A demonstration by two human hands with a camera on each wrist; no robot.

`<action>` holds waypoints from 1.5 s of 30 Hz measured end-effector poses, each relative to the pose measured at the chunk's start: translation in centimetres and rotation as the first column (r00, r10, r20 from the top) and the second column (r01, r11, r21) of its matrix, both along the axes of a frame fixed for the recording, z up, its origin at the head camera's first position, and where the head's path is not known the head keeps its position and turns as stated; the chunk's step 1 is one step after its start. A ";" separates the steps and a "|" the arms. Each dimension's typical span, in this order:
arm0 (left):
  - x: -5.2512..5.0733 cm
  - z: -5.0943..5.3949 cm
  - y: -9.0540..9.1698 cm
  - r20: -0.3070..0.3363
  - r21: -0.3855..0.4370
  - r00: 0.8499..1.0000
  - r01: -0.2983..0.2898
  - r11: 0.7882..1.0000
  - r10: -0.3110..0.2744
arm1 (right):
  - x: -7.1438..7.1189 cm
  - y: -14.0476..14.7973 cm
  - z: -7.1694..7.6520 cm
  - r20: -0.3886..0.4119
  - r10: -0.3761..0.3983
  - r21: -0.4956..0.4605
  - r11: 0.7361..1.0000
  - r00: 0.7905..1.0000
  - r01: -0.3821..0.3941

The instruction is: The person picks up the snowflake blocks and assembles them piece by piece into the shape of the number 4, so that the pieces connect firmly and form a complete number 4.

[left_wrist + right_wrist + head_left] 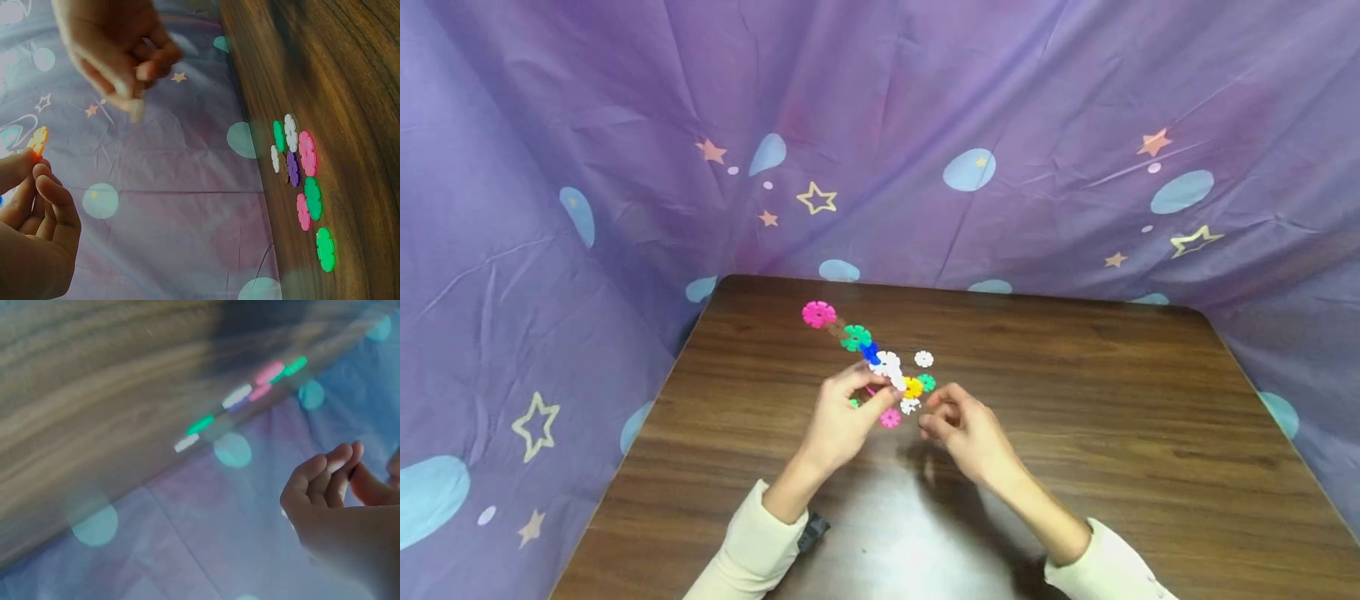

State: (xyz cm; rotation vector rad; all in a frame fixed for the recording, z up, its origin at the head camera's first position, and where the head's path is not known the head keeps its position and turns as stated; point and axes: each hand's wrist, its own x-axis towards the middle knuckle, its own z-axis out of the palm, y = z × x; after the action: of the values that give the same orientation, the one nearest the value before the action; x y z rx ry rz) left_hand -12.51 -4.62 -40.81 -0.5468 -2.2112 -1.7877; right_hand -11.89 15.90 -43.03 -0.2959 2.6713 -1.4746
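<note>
**Orange end [913, 388] of the disc chain [869, 353] faces the right hand [972, 433]**

The left hand [842, 421] pinches the chain by its white discs [887, 362], raised above the surface [1075, 417]. Its long axis runs from far left to near right. The right hand, closer to the orange end, sits just right of it and nearer, fingers bent toward the thumb; whether they hold a piece cannot be told.

Fairly bright in the head view, with strong white glare on the wood-grain table [914, 554] and dark, soft shadow near the right hand [972, 437]. Dimmer in the left wrist view, blurred at the same hand; hazy in the right wrist view, smeared over the flower-shaped discs [237, 397].
</note>
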 end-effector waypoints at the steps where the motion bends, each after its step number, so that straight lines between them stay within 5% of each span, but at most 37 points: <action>1: 0.0 0.0 0.0 0.001 -0.004 1.000 -0.007 1.000 0.007 | 0.1 0.1 0.3 -0.009 -0.007 -0.010 1.000 1.000 0.007; 11: -0.2 -0.1 0.1 -0.026 -0.031 0.999 -0.033 0.999 0.032 | 0.8 0.8 3.6 -0.150 -0.085 -0.087 0.994 0.985 0.073; 18: -0.1 -0.2 0.3 0.002 -0.011 1.000 -0.027 1.000 0.027 | 1.5 0.6 4.7 -0.260 -0.122 -0.080 0.991 0.958 0.105; 31: 0.2 -0.5 0.7 -0.016 0.015 0.999 0.028 0.999 -0.028 | 1.7 -0.2 4.5 -0.581 -0.131 -0.061 0.991 0.803 0.117; 40: 0.2 -0.6 1.3 -0.047 0.013 0.999 0.024 1.000 -0.024 | 1.6 -0.5 4.7 -0.677 -0.113 -0.015 0.990 0.727 0.139; 45: 0.1 -0.7 1.5 -0.100 -0.010 0.995 0.011 1.000 -0.012 | 1.3 -0.6 4.6 -0.704 -0.083 0.012 0.992 0.706 0.128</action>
State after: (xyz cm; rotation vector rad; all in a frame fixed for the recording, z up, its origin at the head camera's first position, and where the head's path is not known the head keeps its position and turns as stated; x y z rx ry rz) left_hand -12.38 -3.16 -41.52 -0.6378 -2.1550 -1.7165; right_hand -10.58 15.32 -38.40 -0.8820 3.3547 -1.5345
